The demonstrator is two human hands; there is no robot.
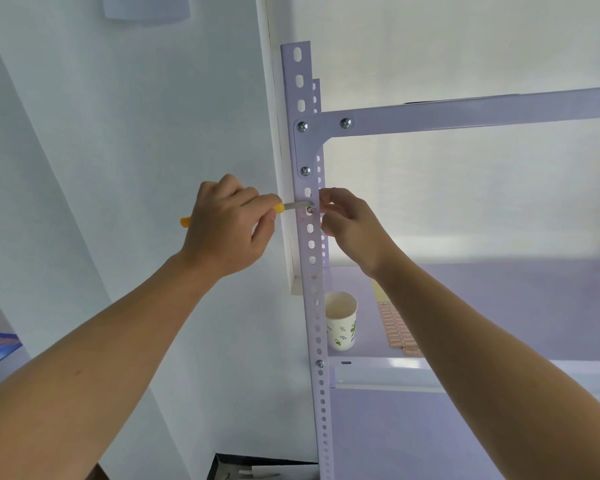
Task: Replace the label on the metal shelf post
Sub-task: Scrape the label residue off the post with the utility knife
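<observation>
Head view looks up at a pale lilac metal post [311, 258] punched with a row of slots. The left hand [227, 225] has its fingers curled tight round a yellow-handled knife [291, 206], whose flat metal blade lies across the front of the post, tip at a slot just below the bolted corner plate [305, 147]. The right hand [349, 225] reaches in from the post's other side, its fingertips pinching a small pale label [316, 210] at the post's edge; those fingers hide most of it. A white trim strip [284, 216] runs close along the left of the post, right behind the blade. On the shelf [499, 306] below stand a paper cup [341, 322] and, near it, a sheet of stickers [397, 329] partly covered by the right forearm.
</observation>
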